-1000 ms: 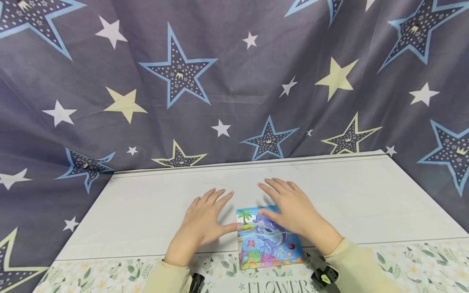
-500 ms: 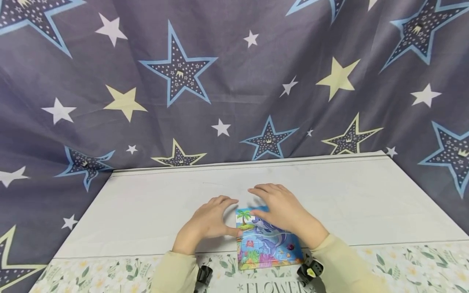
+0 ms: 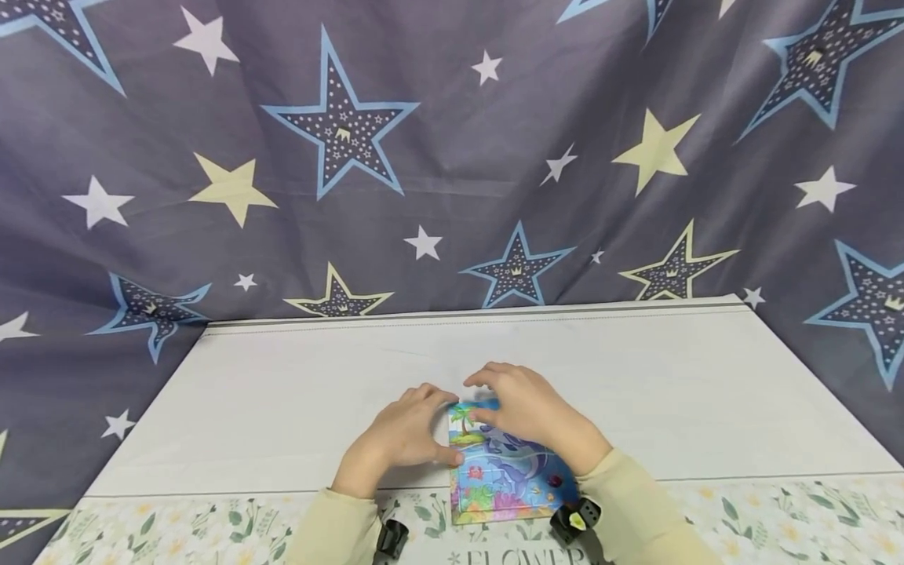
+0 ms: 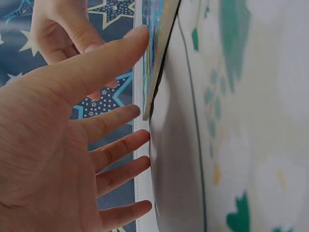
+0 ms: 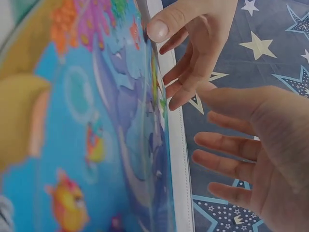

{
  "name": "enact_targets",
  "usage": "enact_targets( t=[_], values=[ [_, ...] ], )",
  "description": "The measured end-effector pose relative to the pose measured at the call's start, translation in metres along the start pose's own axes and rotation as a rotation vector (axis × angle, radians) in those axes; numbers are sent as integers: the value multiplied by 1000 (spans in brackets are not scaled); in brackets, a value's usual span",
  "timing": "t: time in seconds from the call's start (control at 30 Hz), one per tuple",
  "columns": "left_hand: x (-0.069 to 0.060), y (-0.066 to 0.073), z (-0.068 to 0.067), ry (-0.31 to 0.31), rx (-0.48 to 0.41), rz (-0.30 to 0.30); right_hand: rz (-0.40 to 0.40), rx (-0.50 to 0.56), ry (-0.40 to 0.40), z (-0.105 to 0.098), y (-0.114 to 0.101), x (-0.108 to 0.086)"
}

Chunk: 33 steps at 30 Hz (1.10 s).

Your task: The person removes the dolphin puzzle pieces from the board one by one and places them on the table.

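Note:
A square jigsaw puzzle [image 3: 504, 482] with a dolphin, a palm tree and sea creatures lies flat near the front of the table. My left hand [image 3: 402, 434] is at its left side; in the left wrist view the thumb [image 4: 130, 48] rests on the puzzle's edge while the straight, spread fingers reach down beside it. Over the puzzle's upper right part hovers my right hand [image 3: 533, 408], its fingers apart and loosely bent. From the right wrist view, nothing lies between that hand's thumb and fingers [image 5: 224, 150].
The table bears a white cover [image 3: 297, 400] with a floral front strip [image 3: 176, 526] printed with lettering. A dark star-patterned curtain [image 3: 438, 180] hangs behind and beside it. Black wrist devices [image 3: 391, 540] sit on both wrists.
My left hand's fingers have drawn in and come down by the puzzle's left edge. The right hand has shifted left over the puzzle, its fingers more bent. The head view has shifted slightly.

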<state>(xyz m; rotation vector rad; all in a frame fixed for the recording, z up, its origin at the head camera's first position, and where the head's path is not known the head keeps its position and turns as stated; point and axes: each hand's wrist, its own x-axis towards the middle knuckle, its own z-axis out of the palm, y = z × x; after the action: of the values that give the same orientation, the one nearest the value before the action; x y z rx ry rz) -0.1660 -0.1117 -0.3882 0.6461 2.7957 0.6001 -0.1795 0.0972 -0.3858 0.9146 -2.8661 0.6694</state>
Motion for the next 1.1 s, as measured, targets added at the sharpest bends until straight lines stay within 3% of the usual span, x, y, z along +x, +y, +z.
enact_targets(
  t=[0.2, 0.5, 1.1],
  values=[
    [1, 3, 0, 6, 3, 25, 58, 46, -52, 3, 0, -4],
    [2, 10, 5, 0, -5, 17, 135, 45, -107, -1, -2, -13],
    [-4, 2, 3, 5, 21, -34, 89, 137, -109, 21, -5, -2]
  ],
)
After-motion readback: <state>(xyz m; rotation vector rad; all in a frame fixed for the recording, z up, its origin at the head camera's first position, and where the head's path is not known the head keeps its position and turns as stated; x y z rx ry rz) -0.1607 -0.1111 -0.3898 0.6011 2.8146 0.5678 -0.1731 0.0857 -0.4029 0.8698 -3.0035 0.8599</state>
